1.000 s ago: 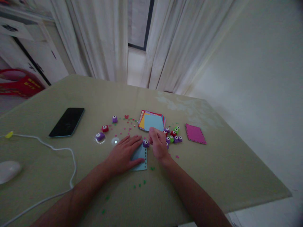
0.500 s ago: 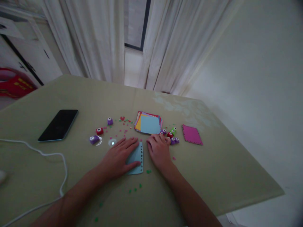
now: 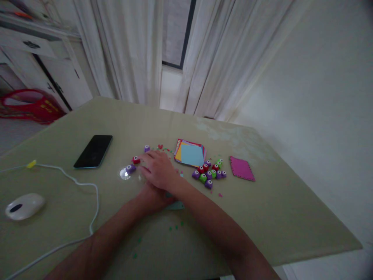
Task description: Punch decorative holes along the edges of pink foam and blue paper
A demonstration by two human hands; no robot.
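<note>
My left hand (image 3: 153, 199) rests on a light blue sheet of paper (image 3: 176, 205), its thumb stretched across it and its fingers mostly hidden. Over it crosses my right hand (image 3: 159, 169), fingers extended leftwards with nothing visible in them. Its fingertips are close to a small red one-eyed paper punch (image 3: 135, 160). A purple punch (image 3: 131, 168) lies just left of the hand, and another purple punch (image 3: 147, 148) stands beyond it. Right of my hands sits a cluster of purple, red and green punches (image 3: 209, 175).
A stack of coloured paper (image 3: 192, 154) lies beyond my hands, with a pink sheet with punched edges (image 3: 242, 168) to its right. At left are a black tablet (image 3: 93, 151), a white cable (image 3: 97, 202) and a white mouse (image 3: 25, 206). Green paper bits (image 3: 176, 227) dot the table.
My right hand has left the punch cluster and swung left across my left hand, uncovering the cluster. My left hand stays on the blue paper. The view has shifted left.
</note>
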